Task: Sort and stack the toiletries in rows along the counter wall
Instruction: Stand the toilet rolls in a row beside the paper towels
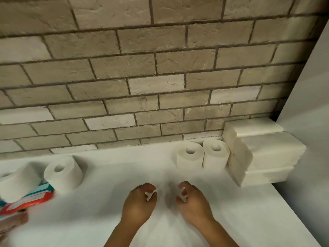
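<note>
Two white toilet rolls (189, 155) (215, 153) stand upright side by side against the brick wall. Right of them, white tissue packs (267, 154) are stacked in the corner. Another toilet roll (63, 172) stands at the left, and a further roll (17, 184) lies partly on a red and teal packet (33, 198). My left hand (138, 202) and my right hand (192, 200) hover over the bare counter in front of the two rolls, fingers curled, holding nothing that I can make out.
The white counter (115, 175) runs along the brick wall (142, 77). A white side wall (311, 104) closes off the right end. A blurred brownish object (12, 223) sits at the lower left edge.
</note>
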Demonstrator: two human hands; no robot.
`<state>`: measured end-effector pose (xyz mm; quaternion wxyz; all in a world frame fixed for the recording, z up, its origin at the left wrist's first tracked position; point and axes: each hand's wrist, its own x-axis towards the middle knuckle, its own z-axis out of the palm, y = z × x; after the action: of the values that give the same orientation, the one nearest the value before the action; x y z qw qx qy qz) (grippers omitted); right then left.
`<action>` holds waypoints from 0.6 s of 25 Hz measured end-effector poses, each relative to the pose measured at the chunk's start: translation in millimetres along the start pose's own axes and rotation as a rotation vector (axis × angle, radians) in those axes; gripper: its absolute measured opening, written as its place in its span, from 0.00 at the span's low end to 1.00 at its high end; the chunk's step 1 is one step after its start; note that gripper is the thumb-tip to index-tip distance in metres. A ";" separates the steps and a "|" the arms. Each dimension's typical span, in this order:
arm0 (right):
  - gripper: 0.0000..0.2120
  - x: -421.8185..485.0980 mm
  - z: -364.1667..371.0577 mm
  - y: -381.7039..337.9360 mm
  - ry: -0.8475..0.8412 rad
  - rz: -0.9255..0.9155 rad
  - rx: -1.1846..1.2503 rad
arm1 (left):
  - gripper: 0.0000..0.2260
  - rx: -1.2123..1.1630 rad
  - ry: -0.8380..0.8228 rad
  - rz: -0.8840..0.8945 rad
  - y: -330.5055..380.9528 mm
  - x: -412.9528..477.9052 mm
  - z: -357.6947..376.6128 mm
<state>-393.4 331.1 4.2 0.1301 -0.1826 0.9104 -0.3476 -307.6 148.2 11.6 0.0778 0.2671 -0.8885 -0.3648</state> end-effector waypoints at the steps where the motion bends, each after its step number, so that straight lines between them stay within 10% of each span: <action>1: 0.17 -2.1 7.8 -7.0 -0.015 0.002 0.014 | 0.04 0.010 -0.035 -0.022 -14.9 -7.8 -9.8; 15: 0.09 -18.3 138.5 -206.0 -0.209 -0.169 -0.035 | 0.06 -0.061 0.157 -0.113 -165.2 -57.3 -202.8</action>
<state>-276.7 115.3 46.0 0.1911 -0.2962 0.8793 -0.3203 -122.6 -42.0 47.3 0.1346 0.3421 -0.8516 -0.3736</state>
